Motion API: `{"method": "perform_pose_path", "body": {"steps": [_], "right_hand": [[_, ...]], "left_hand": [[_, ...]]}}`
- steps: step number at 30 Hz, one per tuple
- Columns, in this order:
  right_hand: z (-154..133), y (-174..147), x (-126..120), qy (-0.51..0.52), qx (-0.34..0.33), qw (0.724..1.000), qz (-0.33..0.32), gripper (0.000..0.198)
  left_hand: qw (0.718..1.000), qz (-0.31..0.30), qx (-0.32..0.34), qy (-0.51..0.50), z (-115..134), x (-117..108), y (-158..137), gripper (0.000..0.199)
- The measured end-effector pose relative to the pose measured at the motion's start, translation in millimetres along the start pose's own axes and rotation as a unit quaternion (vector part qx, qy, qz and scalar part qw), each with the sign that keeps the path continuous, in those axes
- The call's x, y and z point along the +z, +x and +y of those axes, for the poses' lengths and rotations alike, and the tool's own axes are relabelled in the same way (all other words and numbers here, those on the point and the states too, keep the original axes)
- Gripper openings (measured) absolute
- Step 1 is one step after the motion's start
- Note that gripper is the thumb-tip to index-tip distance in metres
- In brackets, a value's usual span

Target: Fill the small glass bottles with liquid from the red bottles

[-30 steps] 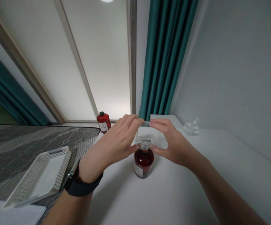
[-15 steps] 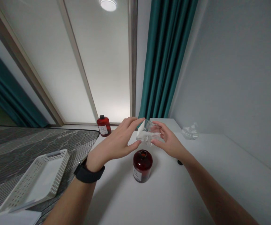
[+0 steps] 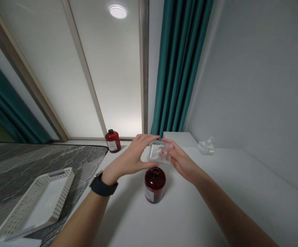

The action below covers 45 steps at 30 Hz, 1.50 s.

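A small clear, square-bodied bottle (image 3: pixel 158 153) is held up between my hands, its round neck facing roughly toward me. My left hand (image 3: pixel 132 156), with a black watch on the wrist, grips it between the fingers above and the thumb below. From the right side, my right hand (image 3: pixel 186 164) has its fingers closed on the bottle's other end; its thumb is hard to make out. Just below stands a dark red bottle (image 3: pixel 155 187) on the white table (image 3: pixel 180 212), upright, its mouth uncapped and a white label on its front.
Another red bottle (image 3: pixel 113 141) with a black cap stands at the table's far left. Crumpled clear plastic (image 3: pixel 206 146) lies by the wall at right, near a white box (image 3: pixel 180 139). A white perforated basket (image 3: pixel 68 185) rests on the grey surface at left.
The clear bottle has turned in my hands, and its neck now faces more toward me. My right fingers have shifted over its end. The black piece on the table is now hidden.
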State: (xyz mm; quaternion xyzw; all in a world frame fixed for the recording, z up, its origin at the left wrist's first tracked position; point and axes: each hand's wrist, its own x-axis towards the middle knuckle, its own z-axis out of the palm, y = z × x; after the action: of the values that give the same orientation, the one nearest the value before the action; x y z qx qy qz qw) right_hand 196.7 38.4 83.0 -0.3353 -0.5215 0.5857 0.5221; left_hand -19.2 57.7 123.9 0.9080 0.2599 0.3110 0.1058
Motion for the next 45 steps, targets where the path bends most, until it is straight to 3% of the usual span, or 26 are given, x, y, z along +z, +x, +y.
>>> {"method": "perform_pose_path", "body": {"steps": [5, 9, 15, 21, 24, 32, 40, 45], "right_hand": [[1, 1, 0, 0.007, -0.027, 1.0, -0.012, 0.049], [6, 3, -6, -0.056, -0.06, 0.997, 0.015, 0.049], [2, -3, -5, -0.157, -0.033, 0.987, 0.004, 0.046], [-6, -7, -5, -0.249, -0.005, 0.965, -0.085, 0.029], [-7, -9, -4, -0.259, 0.012, 0.958, -0.125, 0.03], [-4, -21, 11, -0.285, 0.044, 0.929, -0.231, 0.079], [13, -23, 13, -0.313, 0.029, 0.925, -0.214, 0.084], [22, -15, 6, -0.31, 0.01, 0.939, -0.146, 0.082]], "left_hand": [[0.997, 0.058, -0.017, -0.037, 0, -1, 0, 0.073], [0.986, 0.135, -0.066, -0.076, -4, 0, -1, 0.067], [0.95, 0.252, -0.118, -0.144, -17, 3, -8, 0.059], [0.931, 0.267, -0.177, -0.178, -28, 8, -36, 0.054], [0.923, 0.276, -0.205, -0.172, -37, 18, -54, 0.052], [0.902, 0.285, -0.286, -0.156, -61, 52, -87, 0.05], [0.911, 0.251, -0.294, -0.142, -53, 57, -90, 0.053], [0.916, 0.241, -0.292, -0.131, -47, 58, -89, 0.053]]}}
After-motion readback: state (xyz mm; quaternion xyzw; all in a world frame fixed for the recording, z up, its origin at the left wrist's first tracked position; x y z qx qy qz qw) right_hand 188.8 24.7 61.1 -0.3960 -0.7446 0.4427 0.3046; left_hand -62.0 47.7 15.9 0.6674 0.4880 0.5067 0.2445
